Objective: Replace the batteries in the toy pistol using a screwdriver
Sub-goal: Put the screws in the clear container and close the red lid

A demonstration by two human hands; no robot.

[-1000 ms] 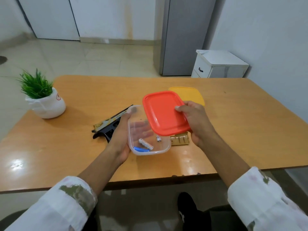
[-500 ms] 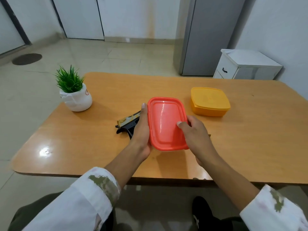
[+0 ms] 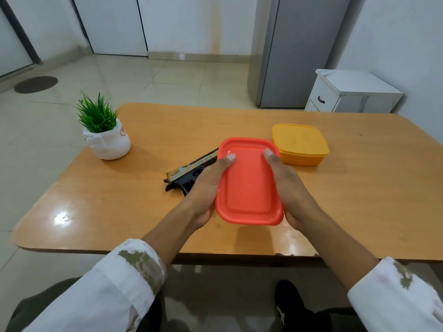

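Observation:
A small container with a red lid is held over the middle of the table between both hands. My left hand grips its left side with the thumb on the lid. Gripping the right side is my right hand, thumb also on top. The lid covers the container, so its contents are hidden. The black and gold toy pistol lies on the table just left of the container, partly behind my left hand.
A closed yellow container sits on the wooden table to the right rear. A small potted plant stands at the left rear. Beyond the table are a grey cabinet and a white bedside unit.
The red lid, held tilted above the clear container one second ago, now sits flat on it. Both hands have shifted to grip the container's sides with thumbs on the lid.

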